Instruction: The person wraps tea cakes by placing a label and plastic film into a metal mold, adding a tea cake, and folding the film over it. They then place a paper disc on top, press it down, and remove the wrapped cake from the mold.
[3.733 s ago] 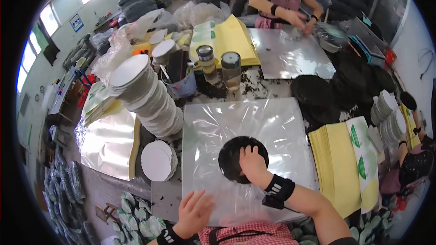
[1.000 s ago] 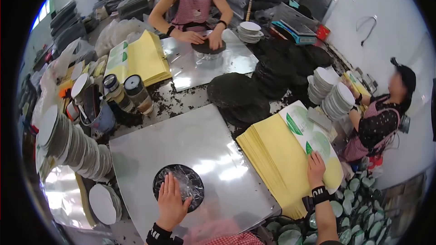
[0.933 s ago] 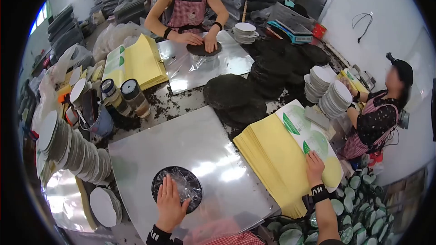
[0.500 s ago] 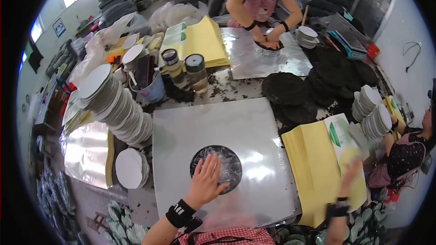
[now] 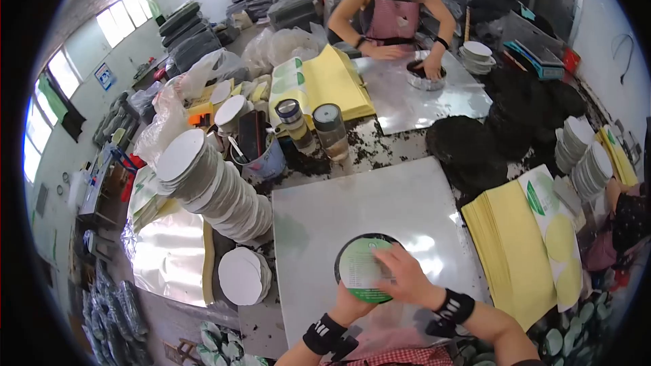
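A round green and white label [image 5: 363, 274] covers most of a dark wrapped disc [image 5: 338, 266] on the shiny metal sheet [image 5: 312, 217]. My left hand [image 5: 351, 308] is at the near left edge of the label, its fingers mostly hidden beneath it. Across the label's right side lies my right hand [image 5: 410, 281], fingers stretched out and slightly blurred. Black bands circle both wrists. Right of the metal sheet is a stack of yellow paper [image 5: 505, 251], with a label sheet [image 5: 542, 196] showing bare yellow rounds.
Tall stacks of white discs [image 5: 224, 196] stand at left, beside a low pile [image 5: 243, 276]. Two glass jars [image 5: 331, 134] and a bucket [image 5: 264, 160] stand behind. Dark round mats [image 5: 464, 149] lie at right. A co-worker [image 5: 393, 20] handles a dark disc opposite; another person is at right.
My right hand has come from the label sheet at right to the wrapped disc, where the green and white label now lies. The whole view has shifted, and the co-worker opposite has moved their hands.
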Tool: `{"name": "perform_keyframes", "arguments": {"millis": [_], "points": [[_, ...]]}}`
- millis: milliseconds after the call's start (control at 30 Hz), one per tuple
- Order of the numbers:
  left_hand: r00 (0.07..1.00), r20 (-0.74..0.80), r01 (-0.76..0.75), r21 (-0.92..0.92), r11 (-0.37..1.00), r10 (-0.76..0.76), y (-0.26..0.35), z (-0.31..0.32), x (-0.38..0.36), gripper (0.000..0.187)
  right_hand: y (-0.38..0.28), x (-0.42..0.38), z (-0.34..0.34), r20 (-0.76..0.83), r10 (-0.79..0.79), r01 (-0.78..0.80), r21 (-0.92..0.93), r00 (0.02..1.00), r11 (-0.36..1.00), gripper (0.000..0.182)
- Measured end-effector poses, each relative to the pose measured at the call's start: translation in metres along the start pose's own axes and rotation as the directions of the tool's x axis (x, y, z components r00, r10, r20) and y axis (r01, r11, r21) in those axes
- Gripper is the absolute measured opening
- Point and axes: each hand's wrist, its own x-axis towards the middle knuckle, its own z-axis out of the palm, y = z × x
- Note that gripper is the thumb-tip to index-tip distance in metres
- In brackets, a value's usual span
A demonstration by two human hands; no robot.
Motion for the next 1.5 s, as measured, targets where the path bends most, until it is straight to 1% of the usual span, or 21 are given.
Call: {"name": "perform_keyframes", "arguments": {"millis": [33, 100, 133, 167, 267, 333, 400, 500, 567, 700, 800, 833, 867, 933, 1000, 1033, 1200, 1267, 1400, 1467, 1500], "points": [[0.995, 0.002, 0.099, -0.2, 0.975, -0.101, -0.002, 0.005, -0.002, 0.059, 0.004, 0.014, 0.01, -0.034, 0.094, -0.083, 0.245, 0.995, 0.966, 0.07], [0.999, -0.045, -0.01, 0.191, 0.982, 0.019, 0.0, 0.003, 0.003, 0.054, 0.018, 0.029, 0.023, -0.044, 0.182, -0.131, 0.53, 0.982, 0.838, 0.059], [0.995, -0.057, -0.056, 0.387, 0.921, 0.084, 0.003, -0.002, 0.007, 0.051, 0.021, 0.029, 0.032, -0.085, 0.08, -0.041, 0.389, 0.993, 0.92, 0.06], [0.977, -0.057, 0.2, -0.111, 0.973, -0.207, 0.033, -0.018, 0.018, 0.048, 0.017, 0.031, 0.034, -0.103, -0.029, 0.052, 0.232, 0.994, 0.971, 0.061], [0.712, -0.697, -0.153, -0.034, 0.988, 0.086, 0.007, -0.004, 0.003, 0.043, 0.003, 0.029, 0.038, 0.139, -0.158, 0.195, -0.309, 0.978, 0.931, 0.075], [0.816, -0.528, -0.13, 0.229, 0.965, 0.235, -0.002, 0.007, -0.002, 0.045, -0.011, 0.028, 0.036, 0.32, -0.096, 0.268, -0.555, 0.943, 0.788, 0.082], [0.907, -0.238, -0.214, 0.45, 0.867, 0.348, -0.003, 0.006, 0.001, 0.047, -0.001, 0.026, 0.043, 0.226, -0.183, 0.274, -0.489, 0.957, 0.828, 0.082], [0.96, -0.217, -0.08, 0.394, 0.916, 0.177, 0.005, 0.0, 0.004, 0.055, 0.005, 0.027, 0.041, 0.188, -0.237, 0.297, -0.442, 0.953, 0.847, 0.064], [0.968, -0.235, 0.014, 0.407, 0.913, 0.09, 0.008, -0.003, 0.011, 0.06, 0.018, 0.037, 0.025, -0.106, -0.213, 0.187, -0.21, 0.971, 0.96, 0.054], [0.991, -0.092, 0.01, 0.783, 0.622, 0.1, 0.024, 0.009, 0.017, 0.07, 0.016, 0.043, 0.012, -0.322, 0.016, -0.06, -0.126, 0.947, 0.99, 0.037], [0.994, 0.04, 0.044, 0.682, 0.73, -0.098, 0.03, 0.0, 0.001, 0.057, -0.029, 0.024, -0.023, -0.29, -0.215, 0.203, -0.07, 0.933, 0.977, 0.035], [0.993, -0.049, -0.058, 0.589, 0.806, 0.106, 0.025, 0.001, -0.018, 0.043, -0.032, 0.014, -0.023, -0.349, -0.277, 0.265, -0.083, 0.895, 0.961, 0.029], [0.89, 0.02, -0.388, 0.561, 0.732, 0.456, 0.023, -0.014, -0.029, 0.037, -0.023, 0.009, -0.021, -0.409, -0.232, 0.216, -0.086, 0.883, 0.973, 0.028], [0.813, -0.322, -0.22, 0.602, 0.768, 0.486, 0.034, -0.024, -0.056, 0.026, 0.003, -0.004, -0.019, -0.5, -0.138, 0.108, -0.09, 0.855, 0.99, 0.025], [0.845, -0.529, 0.172, 0.139, 0.975, -0.074, 0.006, -0.035, -0.042, 0.024, 0.013, -0.02, -0.014, -0.436, 0.163, -0.087, 0.188, 0.885, 0.978, 0.021], [0.769, -0.524, 0.355, -0.126, 0.926, -0.366, -0.012, -0.037, -0.039, 0.023, 0.019, -0.028, -0.006, -0.385, 0.24, -0.138, 0.274, 0.891, 0.952, 0.021], [0.698, -0.512, 0.433, -0.255, 0.865, -0.5, -0.047, -0.067, -0.078, 0.031, 0.014, -0.041, 0.001, -0.32, 0.196, -0.114, 0.258, 0.927, 0.959, 0.022], [0.73, -0.579, 0.367, -0.114, 0.923, -0.362, -0.052, -0.116, -0.131, 0.03, 0.024, -0.047, 0.002, -0.26, 0.295, -0.209, 0.312, 0.919, 0.927, 0.021], [0.746, -0.163, 0.666, 0.183, 0.723, -0.646, 0.01, -0.198, -0.234, 0.025, 0.039, -0.064, 0.0, -0.256, 0.315, -0.217, 0.348, 0.914, 0.912, 0.026], [0.778, 0.093, 0.605, 0.152, 0.782, -0.621, 0.021, -0.207, -0.261, 0.022, 0.035, -0.071, -0.002, -0.237, 0.339, -0.231, 0.388, 0.91, 0.892, 0.029], [0.817, 0.056, 0.543, 0.262, 0.798, -0.574, 0.02, -0.203, -0.264, 0.02, 0.031, -0.074, -0.002, -0.201, 0.375, -0.248, 0.466, 0.905, 0.849, 0.032]]}}
